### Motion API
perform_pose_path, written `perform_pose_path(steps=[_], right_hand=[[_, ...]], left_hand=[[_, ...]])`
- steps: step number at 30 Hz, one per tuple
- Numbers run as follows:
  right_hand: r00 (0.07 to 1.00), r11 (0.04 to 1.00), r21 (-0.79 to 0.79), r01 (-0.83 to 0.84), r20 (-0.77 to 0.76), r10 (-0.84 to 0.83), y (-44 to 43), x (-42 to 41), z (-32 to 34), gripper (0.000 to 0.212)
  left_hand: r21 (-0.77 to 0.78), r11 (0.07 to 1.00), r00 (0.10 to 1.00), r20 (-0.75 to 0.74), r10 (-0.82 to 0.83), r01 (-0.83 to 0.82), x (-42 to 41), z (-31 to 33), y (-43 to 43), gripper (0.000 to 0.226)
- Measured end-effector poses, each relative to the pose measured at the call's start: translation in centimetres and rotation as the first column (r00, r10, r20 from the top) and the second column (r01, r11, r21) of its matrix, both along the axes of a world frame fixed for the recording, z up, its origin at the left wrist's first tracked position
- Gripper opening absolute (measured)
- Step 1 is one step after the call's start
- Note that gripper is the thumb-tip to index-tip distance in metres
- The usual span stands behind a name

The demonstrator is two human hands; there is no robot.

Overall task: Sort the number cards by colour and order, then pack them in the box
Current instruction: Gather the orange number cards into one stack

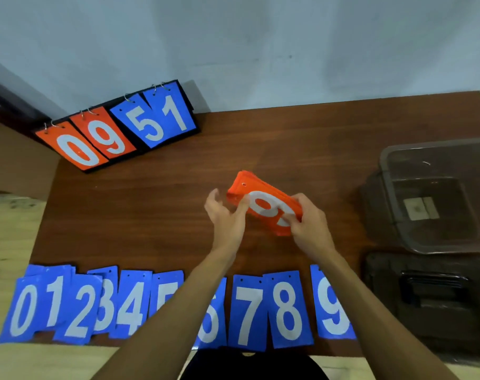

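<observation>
Along the near edge your blue number cards (250, 308) lie ordered; your right hand (310, 226) grips the stacked orange number cards (263, 204), your left hand (225, 218) loosely spread, thumb against them, with the smoky plastic box (389, 187) still unpacked.

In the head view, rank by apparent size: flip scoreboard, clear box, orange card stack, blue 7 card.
Clear box and flip scoreboard: largest, too close to rank; the frame edge cuts the box.
Orange card stack and blue 7 card: smaller, alike; the blue card is nearer.
</observation>
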State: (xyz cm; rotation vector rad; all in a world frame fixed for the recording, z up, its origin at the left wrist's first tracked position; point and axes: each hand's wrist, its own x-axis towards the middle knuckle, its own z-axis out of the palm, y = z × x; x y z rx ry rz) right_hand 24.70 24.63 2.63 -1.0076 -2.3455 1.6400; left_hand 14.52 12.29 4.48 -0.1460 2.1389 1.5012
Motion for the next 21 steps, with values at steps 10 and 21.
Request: perform_pose_path(steps=[10,21], right_hand=[[0.990,0.947,0.290,-0.135,0.067,0.121,2.8,-1.6,-4.8,0.022],[0.813,0.824,-0.240,0.513,-0.170,-0.556,-0.8,-3.9,-4.4,0.021]], left_hand=[[0.046,0.998,0.998,0.053,0.039,-0.042,-0.6,-4.2,3.4,0.030],[0.063,0.996,0.998,0.027,0.061,-0.062,-0.6,-5.6,3.9,0.016]])
